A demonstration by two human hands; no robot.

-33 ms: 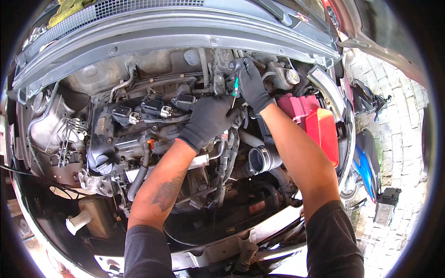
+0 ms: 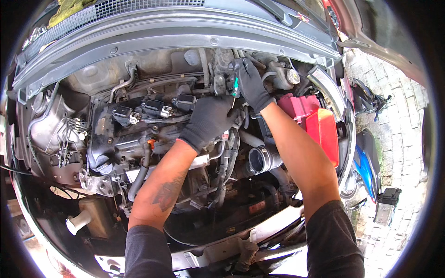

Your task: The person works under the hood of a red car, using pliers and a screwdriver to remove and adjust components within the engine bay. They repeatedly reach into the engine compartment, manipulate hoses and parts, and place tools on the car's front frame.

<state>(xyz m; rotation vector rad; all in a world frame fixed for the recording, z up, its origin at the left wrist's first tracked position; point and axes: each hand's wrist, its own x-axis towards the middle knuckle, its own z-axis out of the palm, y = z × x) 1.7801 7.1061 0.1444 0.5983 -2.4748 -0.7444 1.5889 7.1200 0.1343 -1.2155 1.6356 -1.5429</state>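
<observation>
My right hand [image 2: 252, 83], in a dark grey glove, is closed around a small screwdriver [image 2: 236, 84] with a green and dark handle. Its thin shaft points down toward my left hand [image 2: 212, 119], gloved alike. That hand reaches over the right end of the engine's black valve cover [image 2: 125, 143], its fingers curled down among hoses and wiring. What those fingers grip is hidden. Just left of it, ignition coils [image 2: 155, 109] stand in a row along the cover. The screwdriver's tip meets the area by my left fingertips; the exact contact is too small to tell.
An open intake duct [image 2: 264, 160] with a metal clamp lies below my right forearm. Right of that arm are a red funnel-like container [image 2: 321, 136] and a reservoir with a pale cap [image 2: 292, 76]. A metal cowl edge [image 2: 176, 39] spans the far side. Paving [image 2: 394, 139] lies outside, right.
</observation>
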